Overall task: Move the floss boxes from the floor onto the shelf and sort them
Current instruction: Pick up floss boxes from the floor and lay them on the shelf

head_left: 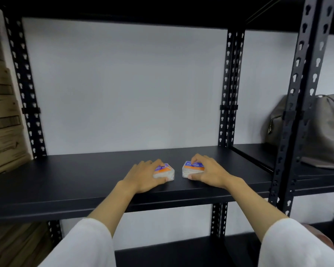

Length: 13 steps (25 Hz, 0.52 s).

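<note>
Surroundings: grey handbag (324, 135) on right shelf bay, cardboard cartons (2, 105) far left | black shelf (66, 182): two floss boxes near centre, just apart | left hand (143, 179) grasps left floss box (165, 171) | right hand (208, 171) grasps right floss box (192, 168)

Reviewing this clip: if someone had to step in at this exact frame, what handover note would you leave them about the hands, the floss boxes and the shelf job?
Left hand: grips a small stack of floss boxes sitting on the black shelf.
Right hand: grips a second stack, its top label reading "Round", also on the shelf.
The two stacks sit side by side near the shelf's middle, a small gap between them.
Done: these boxes are up on the shelf.
Left: let go, then sort them. The floor is out of view, so I cannot tell whether more boxes wait there.
Nearby: a grey bag in the next bay, cardboard cartons at far left.
</note>
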Available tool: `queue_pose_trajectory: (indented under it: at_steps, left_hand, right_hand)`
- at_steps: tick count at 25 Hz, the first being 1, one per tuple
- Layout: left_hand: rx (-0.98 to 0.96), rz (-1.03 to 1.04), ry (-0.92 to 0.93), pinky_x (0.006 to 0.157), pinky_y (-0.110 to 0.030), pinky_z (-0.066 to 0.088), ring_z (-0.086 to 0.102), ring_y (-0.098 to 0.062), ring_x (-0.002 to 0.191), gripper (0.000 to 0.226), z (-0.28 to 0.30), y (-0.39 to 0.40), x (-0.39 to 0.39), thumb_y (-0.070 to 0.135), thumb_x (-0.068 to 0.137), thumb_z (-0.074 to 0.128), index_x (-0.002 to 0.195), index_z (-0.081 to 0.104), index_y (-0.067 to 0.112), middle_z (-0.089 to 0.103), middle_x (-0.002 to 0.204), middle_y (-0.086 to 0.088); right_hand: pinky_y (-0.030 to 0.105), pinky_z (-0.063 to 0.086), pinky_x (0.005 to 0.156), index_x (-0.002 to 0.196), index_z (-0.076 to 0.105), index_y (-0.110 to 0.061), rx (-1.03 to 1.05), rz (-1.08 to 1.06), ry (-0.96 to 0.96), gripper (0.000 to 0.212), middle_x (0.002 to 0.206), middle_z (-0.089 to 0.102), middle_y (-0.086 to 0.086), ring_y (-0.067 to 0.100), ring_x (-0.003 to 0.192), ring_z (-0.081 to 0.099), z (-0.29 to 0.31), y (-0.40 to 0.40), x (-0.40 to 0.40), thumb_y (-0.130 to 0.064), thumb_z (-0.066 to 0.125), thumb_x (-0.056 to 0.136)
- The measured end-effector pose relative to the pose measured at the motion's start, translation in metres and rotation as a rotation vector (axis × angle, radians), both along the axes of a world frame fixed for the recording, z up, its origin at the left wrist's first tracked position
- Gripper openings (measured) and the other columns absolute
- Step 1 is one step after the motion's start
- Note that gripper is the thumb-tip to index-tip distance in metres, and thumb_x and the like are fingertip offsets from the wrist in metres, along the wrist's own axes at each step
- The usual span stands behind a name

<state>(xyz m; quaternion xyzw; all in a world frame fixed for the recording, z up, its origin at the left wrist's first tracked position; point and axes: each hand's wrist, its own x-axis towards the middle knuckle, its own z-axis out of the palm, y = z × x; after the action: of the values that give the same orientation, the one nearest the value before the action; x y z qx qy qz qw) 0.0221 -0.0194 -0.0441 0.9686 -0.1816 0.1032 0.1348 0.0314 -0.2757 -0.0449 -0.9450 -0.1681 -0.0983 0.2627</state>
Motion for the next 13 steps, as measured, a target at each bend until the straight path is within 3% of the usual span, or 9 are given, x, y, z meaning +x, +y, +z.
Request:
queue_pose_trajectory:
  at_steps: [2, 5, 13]
  left_hand:
    - [-0.078, -0.002, 0.035, 0.097, -0.041, 0.043, 0.046, -0.025, 0.113, 0.05, -0.002, 0.004, -0.017, 0.055, 0.086, 0.054, 0.132, 0.039, 0.044, 0.053, 0.123, -0.001]
    - [-0.139, 0.012, 0.022, 0.096, -0.041, 0.045, 0.047, -0.027, 0.112, 0.047, -0.003, 0.006, -0.052, 0.054, 0.086, 0.055, 0.131, 0.042, 0.048, 0.051, 0.12, -0.004]
    - [-0.18, -0.01, -0.025, 0.092, -0.034, 0.047, 0.05, -0.015, 0.107, 0.049, -0.033, 0.015, -0.168, 0.057, 0.083, 0.06, 0.129, 0.043, 0.051, 0.049, 0.118, 0.007]
  right_hand:
    - [0.04, 0.041, 0.101, 0.126, 0.045, -0.041, -0.032, -0.013, -0.013, 0.05, 0.115, 0.047, 0.001, 0.023, 0.113, 0.043, -0.001, 0.002, -0.014, -0.045, 0.067, 0.081]
    - [0.044, 0.035, 0.106, 0.131, 0.044, -0.048, -0.06, -0.019, -0.024, 0.051, 0.119, 0.045, 0.004, 0.025, 0.119, 0.036, -0.001, 0.005, -0.046, -0.048, 0.062, 0.084]
    - [0.04, 0.031, 0.1, 0.134, 0.042, -0.049, -0.103, -0.002, -0.051, 0.048, 0.125, 0.049, 0.003, 0.024, 0.117, 0.033, -0.029, 0.012, -0.156, -0.049, 0.056, 0.087]
